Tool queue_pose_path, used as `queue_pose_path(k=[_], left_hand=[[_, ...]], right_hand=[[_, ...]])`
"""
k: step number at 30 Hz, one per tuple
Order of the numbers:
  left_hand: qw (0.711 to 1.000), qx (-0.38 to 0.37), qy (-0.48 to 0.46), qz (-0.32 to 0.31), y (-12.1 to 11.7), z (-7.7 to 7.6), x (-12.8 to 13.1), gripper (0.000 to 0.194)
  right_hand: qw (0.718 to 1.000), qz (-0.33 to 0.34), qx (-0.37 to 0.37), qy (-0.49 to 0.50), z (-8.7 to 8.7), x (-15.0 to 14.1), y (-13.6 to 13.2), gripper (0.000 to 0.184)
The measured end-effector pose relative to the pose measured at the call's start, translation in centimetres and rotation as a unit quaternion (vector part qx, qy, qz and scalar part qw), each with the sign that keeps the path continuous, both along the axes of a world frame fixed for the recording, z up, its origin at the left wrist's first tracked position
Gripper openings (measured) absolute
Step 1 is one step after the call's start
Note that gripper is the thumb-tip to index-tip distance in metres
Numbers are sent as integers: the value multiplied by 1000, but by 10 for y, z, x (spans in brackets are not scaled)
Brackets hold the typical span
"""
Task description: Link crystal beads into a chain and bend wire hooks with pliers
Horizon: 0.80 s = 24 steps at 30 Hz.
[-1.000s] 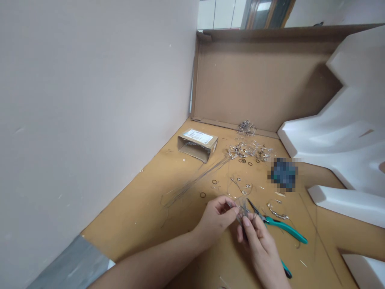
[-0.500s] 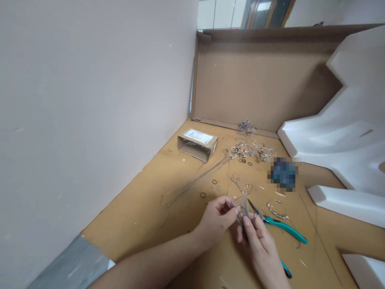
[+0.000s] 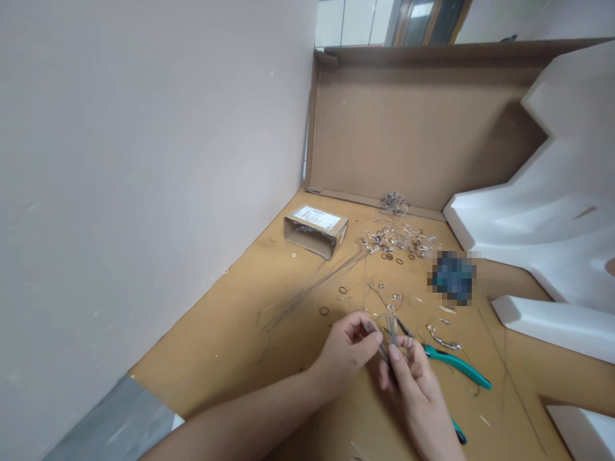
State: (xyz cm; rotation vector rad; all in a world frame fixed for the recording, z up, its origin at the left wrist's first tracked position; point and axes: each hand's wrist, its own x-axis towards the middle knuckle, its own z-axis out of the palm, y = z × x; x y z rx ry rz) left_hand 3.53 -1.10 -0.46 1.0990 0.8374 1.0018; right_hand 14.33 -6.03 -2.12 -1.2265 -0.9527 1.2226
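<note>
My left hand (image 3: 353, 349) is closed, thumb and fingers pinching thin metal wires whose ends show by the fingertips. Close beside it, my right hand (image 3: 410, 378) grips a small bundle of thin wires (image 3: 393, 326) that stick up past its thumb. The wires between the two hands partly overlap, so where one group ends is hard to make out. Green-handled pliers (image 3: 459, 366) lie on the table, partly hidden behind my right hand. A short twisted metal chain (image 3: 442, 339) rests just beyond them.
Long straight wires (image 3: 312, 287) lie left of centre. An open cardboard box (image 3: 314, 230) with a white label sits farther back, beside a heap of bent metal pieces (image 3: 396, 240). Small dark rings (image 3: 324, 311) are scattered about. White foam pieces (image 3: 552, 323) line the right; a pale wall (image 3: 192, 128) borders the left.
Both hands stay almost in place with small finger movements. The wire ends above my right hand now stand slightly higher and closer together.
</note>
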Motion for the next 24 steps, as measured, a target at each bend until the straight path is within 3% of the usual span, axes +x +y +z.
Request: queue_pose_path(k=[7, 17, 24], left_hand=[[1000, -5, 0, -5, 0, 3, 0, 13], [1000, 6, -11, -9, 0, -6, 1, 16], [1000, -9, -13, -12, -1, -4, 2, 17]], right_hand=[[1000, 14, -11, -3, -1, 2, 0, 25], [998, 35, 15, -56, -3, 1, 0, 21], [998, 16, 12, -52, -4, 1, -1, 23]])
